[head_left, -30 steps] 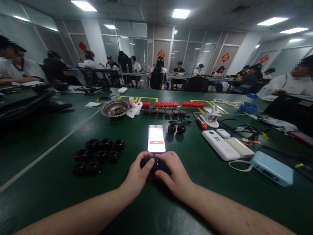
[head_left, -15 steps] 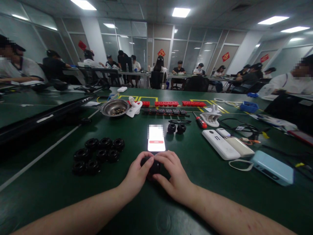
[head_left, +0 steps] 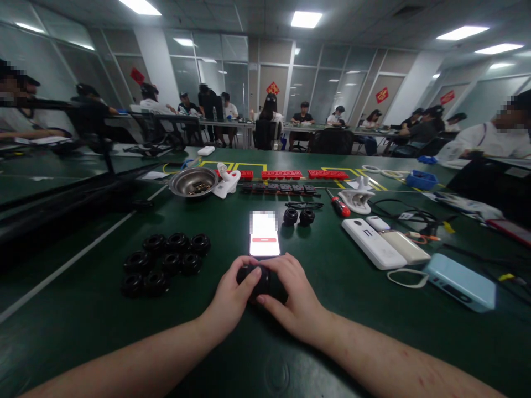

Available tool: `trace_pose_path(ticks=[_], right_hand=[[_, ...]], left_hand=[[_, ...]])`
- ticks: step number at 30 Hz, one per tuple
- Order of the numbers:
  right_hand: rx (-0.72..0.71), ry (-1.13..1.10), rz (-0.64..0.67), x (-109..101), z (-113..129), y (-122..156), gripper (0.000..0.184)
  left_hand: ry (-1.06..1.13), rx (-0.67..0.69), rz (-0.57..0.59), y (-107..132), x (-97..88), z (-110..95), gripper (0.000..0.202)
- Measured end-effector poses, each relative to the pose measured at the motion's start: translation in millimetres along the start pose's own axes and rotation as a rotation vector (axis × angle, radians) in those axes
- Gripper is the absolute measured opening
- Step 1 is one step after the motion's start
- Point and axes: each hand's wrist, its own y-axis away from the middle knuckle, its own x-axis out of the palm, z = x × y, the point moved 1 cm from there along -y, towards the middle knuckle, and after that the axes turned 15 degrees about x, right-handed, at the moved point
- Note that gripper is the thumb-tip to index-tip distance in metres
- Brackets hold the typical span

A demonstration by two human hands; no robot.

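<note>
Both my hands meet on a small black round part (head_left: pixel 260 281) resting on the green table (head_left: pixel 340 287). My left hand (head_left: pixel 232 301) curls round its left side, thumb on top. My right hand (head_left: pixel 296 301) wraps the right side, fingers closed over it. Just beyond them lies a lit phone (head_left: pixel 264 239). Several black ring-shaped parts (head_left: pixel 164 262) sit in a cluster to the left. Two more black rings (head_left: pixel 298 216) stand behind the phone.
Far centre: a metal bowl (head_left: pixel 194 182), red strips (head_left: pixel 282 174), a black strip (head_left: pixel 280 189), a red-handled screwdriver (head_left: pixel 339 205). Right: white power banks (head_left: pixel 384 243), a blue box (head_left: pixel 460 282), cables. A dark bar (head_left: pixel 70 199) crosses at left. People sit at tables all round.
My hands have kept their grip on the black part with only slight finger shifts. At left, a dark bar has come into view, and a dark stand now rises behind it.
</note>
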Motion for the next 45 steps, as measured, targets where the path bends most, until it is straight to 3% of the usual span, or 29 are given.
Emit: trace_pose_path(ticks=[2,8,13,17,22,28,31,34,40,45], right_hand=[[0.030,-0.007,-0.004,0.4,-1.2,0.2,0.044],[0.090,0.055,0.030,0.8,-2.7,-1.2,0.023],[0.021,0.148,0.030,0.8,1.3,-0.4,0.042],[-0.005,0.175,0.002,1.8,0.0,0.8,0.045],[0.077,0.055,-0.043,3.3,-6.3,0.8,0.053],[0.079,0.057,0.021,1.9,-3.0,-1.6,0.025],[0.012,0.038,0.011,0.9,0.8,-0.1,0.040],[0.040,-0.005,-0.004,1.3,-0.1,0.8,0.052],[0.111,-0.034,0.026,1.8,-4.6,-1.9,0.021],[0.017,-0.047,0.019,2.1,-1.7,-0.3,0.044]], left_hand=[[0.008,0.002,-0.017,1.0,0.7,-1.5,0.024],[-0.028,-0.020,0.005,1.9,0.5,-1.3,0.026],[-0.060,0.029,-0.026,0.2,0.0,3.3,0.026],[0.009,0.000,0.014,0.4,1.6,4.5,0.030],[-0.011,0.021,0.011,2.0,1.1,0.1,0.026],[-0.020,-0.017,0.013,1.0,-0.5,1.0,0.030],[-0.002,0.001,0.021,0.4,-0.7,1.7,0.029],[-0.010,0.041,0.018,1.4,0.2,-0.2,0.027],[0.033,-0.036,0.019,1.6,1.5,-0.6,0.030],[0.034,-0.057,-0.036,0.0,1.0,-2.0,0.030]])
